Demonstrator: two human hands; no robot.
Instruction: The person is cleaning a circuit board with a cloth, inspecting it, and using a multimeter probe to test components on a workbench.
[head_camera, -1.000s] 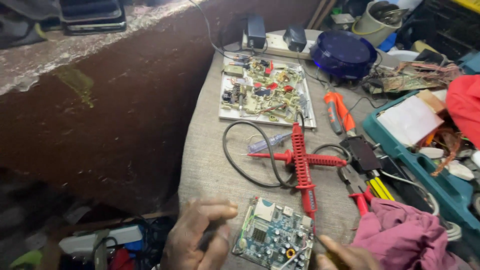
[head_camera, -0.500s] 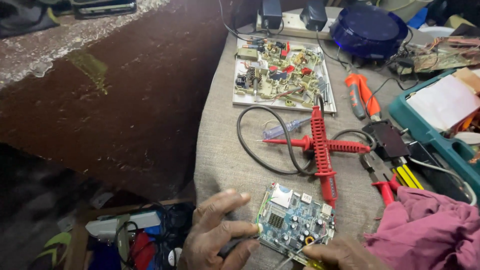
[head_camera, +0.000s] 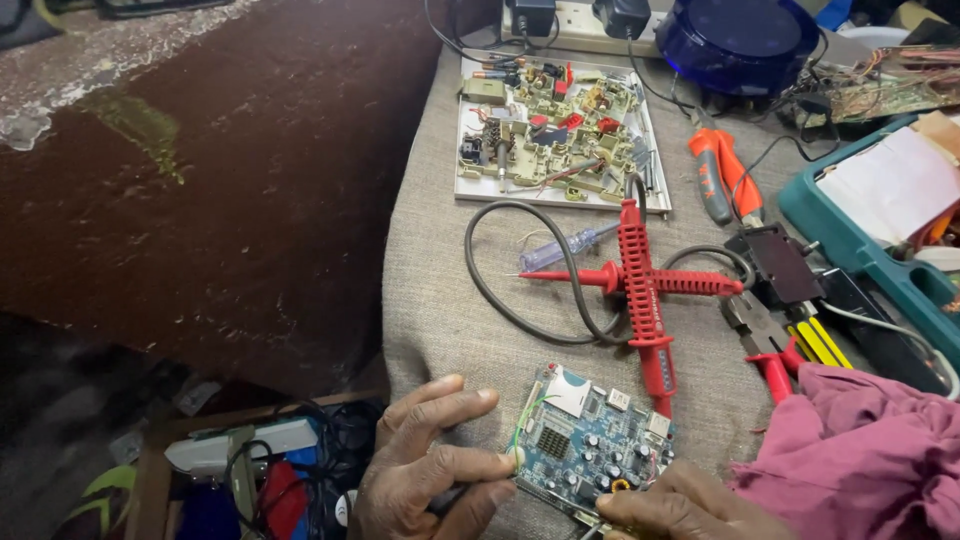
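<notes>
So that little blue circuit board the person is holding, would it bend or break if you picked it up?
The blue circuit board looks thin and flat, so probably stiff and light. Small parts stand up all over its face, so it is likely fragile if squeezed there; the left hand touches it at its edge, the right hand at its near side. Lying flat on the cloth-covered table, it should not roll.

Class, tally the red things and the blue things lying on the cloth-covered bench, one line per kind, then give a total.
Red test probes: 2
Red-handled pliers: 1
Blue circuit board: 1
Blue dome-shaped lamp: 1
Blue clear-handled screwdriver: 1
Total: 6
</notes>
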